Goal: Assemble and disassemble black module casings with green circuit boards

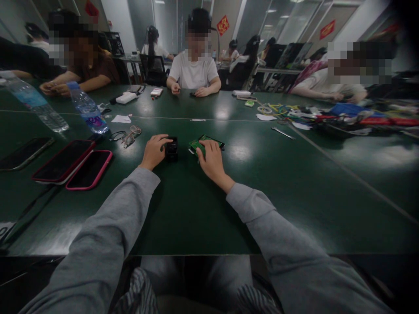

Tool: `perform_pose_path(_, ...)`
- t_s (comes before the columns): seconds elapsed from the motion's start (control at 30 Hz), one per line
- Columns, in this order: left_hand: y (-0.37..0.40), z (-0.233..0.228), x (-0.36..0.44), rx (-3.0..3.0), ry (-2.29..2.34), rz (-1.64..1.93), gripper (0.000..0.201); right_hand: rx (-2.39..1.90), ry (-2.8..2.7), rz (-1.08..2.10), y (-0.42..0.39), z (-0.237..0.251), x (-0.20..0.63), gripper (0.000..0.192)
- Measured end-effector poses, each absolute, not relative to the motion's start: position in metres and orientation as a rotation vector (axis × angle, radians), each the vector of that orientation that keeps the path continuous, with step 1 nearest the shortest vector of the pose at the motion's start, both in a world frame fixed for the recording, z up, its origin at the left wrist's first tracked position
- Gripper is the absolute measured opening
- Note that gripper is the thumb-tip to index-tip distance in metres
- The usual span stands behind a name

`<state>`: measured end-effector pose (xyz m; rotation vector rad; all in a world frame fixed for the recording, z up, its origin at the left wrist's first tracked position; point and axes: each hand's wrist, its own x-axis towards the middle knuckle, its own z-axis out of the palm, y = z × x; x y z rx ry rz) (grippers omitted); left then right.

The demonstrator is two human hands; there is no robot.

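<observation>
black block (171, 149) under left hand (153, 151); right hand (211, 160) presses circuit board (205, 143) (green).

Head camera, looking down, probably near table (196, 218)

Left hand (153, 151) covers part of the small black box (171, 149); can't tell what it is. Right hand (211, 161) hides approx. half the green board (207, 141). Far-left phone (24, 152) is dim; clutter on the bench (360, 174) at right too blurred to ID.
</observation>
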<state>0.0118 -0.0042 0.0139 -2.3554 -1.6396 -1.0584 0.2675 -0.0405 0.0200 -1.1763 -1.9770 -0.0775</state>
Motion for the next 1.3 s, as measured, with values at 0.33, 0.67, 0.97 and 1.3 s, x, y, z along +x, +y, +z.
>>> perform_pose_path(0.33, -0.012, 0.025, 0.031, -2.307, -1.742, -1.440, 0.032, -0.959, -2.385, 0.025, -0.062, 0.031, 0.255, 0.045)
perform_pose_path(0.67, -0.003, 0.013, 0.034, -2.425, -1.988, -2.012, 0.019, -0.837, -2.480, 0.193, -0.086, 0.034, 0.241, 0.044)
perform_pose_path(0.97, 0.001, 0.014, 0.026, -2.255, -2.209, -2.770, 0.015, -0.891, -2.455, 0.434, -0.141, 0.044, 0.260, 0.061)
perform_pose_path(1.3, 0.004, 0.012, 0.026, -2.274, -2.239, -2.741, 0.014, -1.290, -2.250, 0.457, -0.144, 0.034, 0.478, 0.057)
